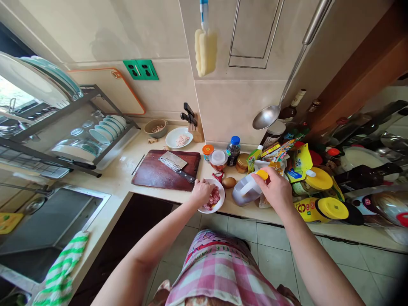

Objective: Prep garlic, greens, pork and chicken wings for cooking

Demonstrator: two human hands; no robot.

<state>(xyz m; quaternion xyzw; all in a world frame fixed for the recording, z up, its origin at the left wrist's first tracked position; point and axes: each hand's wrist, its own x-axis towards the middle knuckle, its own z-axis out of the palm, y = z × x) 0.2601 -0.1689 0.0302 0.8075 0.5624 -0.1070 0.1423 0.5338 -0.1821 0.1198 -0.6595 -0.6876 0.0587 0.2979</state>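
A white bowl [221,203] of raw cut meat [213,199] sits at the counter's front edge. My left hand [202,192] is closed at its left rim, with fingers curled over the bowl; the fingertips are partly hidden. To the right, my right hand [276,190] is closed about the yellow cap at the top of a clear plastic jug [239,192] with a white handle. Between bowl and jug lie a brown egg [229,182] and a red-handled peeler [218,175]. Left of the bowl, a cleaver [174,162] rests on a dark red cutting board [149,174].
Jars, bottles and seasoning packets [299,165] crowd the right counter. Behind the board stand a plate [172,142] of pale meat, a brown bowl [147,129] and a knife block [198,132]. A ladle [267,117] hangs above. Dish rack [95,91] and sink [105,197] are left.
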